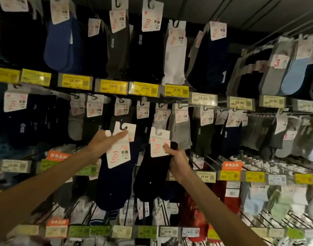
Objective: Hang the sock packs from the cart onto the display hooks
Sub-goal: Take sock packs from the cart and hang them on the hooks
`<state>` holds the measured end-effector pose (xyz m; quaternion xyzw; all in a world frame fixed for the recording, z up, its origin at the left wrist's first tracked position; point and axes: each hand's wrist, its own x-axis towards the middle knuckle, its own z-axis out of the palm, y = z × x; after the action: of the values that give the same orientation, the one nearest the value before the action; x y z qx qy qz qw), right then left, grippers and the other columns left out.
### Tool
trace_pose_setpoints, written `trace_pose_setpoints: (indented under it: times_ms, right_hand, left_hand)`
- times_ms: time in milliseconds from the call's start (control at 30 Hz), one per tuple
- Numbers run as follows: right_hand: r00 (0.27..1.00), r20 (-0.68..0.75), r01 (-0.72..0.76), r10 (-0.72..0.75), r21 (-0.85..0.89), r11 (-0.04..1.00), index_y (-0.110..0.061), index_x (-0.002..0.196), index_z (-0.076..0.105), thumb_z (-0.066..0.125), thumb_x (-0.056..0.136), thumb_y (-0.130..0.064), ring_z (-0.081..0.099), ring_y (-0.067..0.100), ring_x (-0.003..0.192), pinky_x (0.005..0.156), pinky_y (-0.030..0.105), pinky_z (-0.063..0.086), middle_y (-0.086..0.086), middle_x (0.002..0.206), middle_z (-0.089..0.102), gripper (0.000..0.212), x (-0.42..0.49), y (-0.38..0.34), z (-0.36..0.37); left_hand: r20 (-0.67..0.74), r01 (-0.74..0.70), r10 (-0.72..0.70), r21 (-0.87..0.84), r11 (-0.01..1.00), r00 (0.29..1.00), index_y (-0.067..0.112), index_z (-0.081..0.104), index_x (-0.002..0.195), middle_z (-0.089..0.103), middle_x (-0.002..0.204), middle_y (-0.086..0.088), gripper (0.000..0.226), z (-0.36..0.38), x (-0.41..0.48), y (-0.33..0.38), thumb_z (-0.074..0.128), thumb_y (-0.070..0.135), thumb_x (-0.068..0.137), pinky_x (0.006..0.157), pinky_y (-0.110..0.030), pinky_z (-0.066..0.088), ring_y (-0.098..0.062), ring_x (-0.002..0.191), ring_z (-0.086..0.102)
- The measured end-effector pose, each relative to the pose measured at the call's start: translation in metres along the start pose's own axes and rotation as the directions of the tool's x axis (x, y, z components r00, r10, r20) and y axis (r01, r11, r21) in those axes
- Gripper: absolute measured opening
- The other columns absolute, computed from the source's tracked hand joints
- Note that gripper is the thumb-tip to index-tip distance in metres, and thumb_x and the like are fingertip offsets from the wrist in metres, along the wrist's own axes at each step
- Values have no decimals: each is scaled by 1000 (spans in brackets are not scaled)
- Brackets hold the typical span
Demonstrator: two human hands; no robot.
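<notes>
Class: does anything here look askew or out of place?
Nothing on the hooks. Only the navy sock pack with white card, tilted in the left hand, and the black sock pack in the right hand are unhung.

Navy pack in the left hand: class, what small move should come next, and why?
Probably raise the navy pack so its tab catches a hook above. The left hand holds its card just below that row, tab unhooked; the right hand holds a black pack.
</notes>
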<state>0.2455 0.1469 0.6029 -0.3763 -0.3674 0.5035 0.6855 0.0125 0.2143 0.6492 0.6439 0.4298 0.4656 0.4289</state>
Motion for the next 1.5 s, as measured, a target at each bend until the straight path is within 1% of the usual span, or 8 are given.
trace_pose_setpoints:
  times_ms: [300, 433, 533, 800, 900, 1100, 1300, 1500]
  right_hand:
    - [999, 34, -13, 13, 24, 1000, -6, 117, 64, 60, 93, -10, 72, 24, 92, 69, 33, 57, 11, 107, 73, 25, 7, 6, -12]
    - [1000, -6, -31, 31, 11, 999, -1, 120, 63, 63, 91, -12, 71, 27, 97, 72, 35, 57, 15, 112, 71, 31, 7, 17, -20]
    - [997, -43, -65, 66, 16, 998, -5, 121, 64, 63, 92, -13, 69, 29, 102, 76, 39, 56, 15, 115, 70, 30, 9, 27, -23]
    - [995, -89, -39, 43, 46, 998, -3, 122, 63, 63, 92, -11, 68, 31, 105, 79, 38, 57, 16, 114, 71, 31, 1, 23, -28]
    - [989, -143, -36, 43, 55, 998, -2, 121, 62, 64, 91, -10, 68, 31, 104, 79, 39, 57, 16, 112, 71, 31, -4, 16, -36]
    - [979, -204, 5, 12, 82, 997, -1, 117, 65, 64, 90, -7, 71, 30, 95, 71, 35, 58, 18, 108, 72, 28, -24, 5, -61]
    - [981, -195, 11, 1, 62, 998, -1, 118, 64, 62, 91, -6, 69, 33, 100, 82, 41, 58, 19, 110, 71, 28, -41, -1, -77]
    - [982, -189, 5, 1, 31, 1000, 1, 120, 62, 65, 90, -7, 71, 31, 97, 72, 36, 59, 19, 108, 72, 31, -44, 2, -71]
  left_hand:
    - [-41, 66, -66, -4, 998, 997, 11, 71, 87, 76, 76, -6, 26, -24, 4, -20, 74, 37, 85, 61, -30, 52, -22, 71, 72]
    - [-58, 81, -80, -1, 997, 995, 11, 68, 81, 73, 62, -1, 26, -29, 4, -25, 72, 36, 86, 59, -29, 48, -21, 68, 68]
    - [-49, 81, -82, -18, 997, 995, 11, 68, 83, 74, 75, -7, 25, -26, 7, -27, 72, 35, 86, 60, -29, 48, -22, 71, 69]
    - [63, 55, -53, -41, 998, 997, 10, 72, 85, 76, 73, -4, 23, 4, 16, -24, 72, 33, 86, 62, -29, 52, -16, 62, 72]
    - [91, 37, -31, -64, 997, 995, 9, 73, 88, 77, 80, -7, 26, 20, 17, -21, 74, 35, 85, 68, -32, 53, -20, 72, 73]
    - [109, 56, -52, -34, 998, 993, 8, 70, 80, 72, 60, 2, 31, 51, 12, -18, 72, 38, 86, 59, -26, 44, -18, 67, 68]
    - [142, 79, -76, -15, 997, 987, 6, 74, 90, 76, 78, -7, 36, 61, 4, -23, 74, 41, 84, 67, -30, 51, -25, 78, 73]
    - [118, 83, -79, -23, 996, 990, 7, 75, 89, 77, 79, -7, 32, 56, -3, -23, 75, 38, 83, 73, -34, 54, -26, 79, 73]
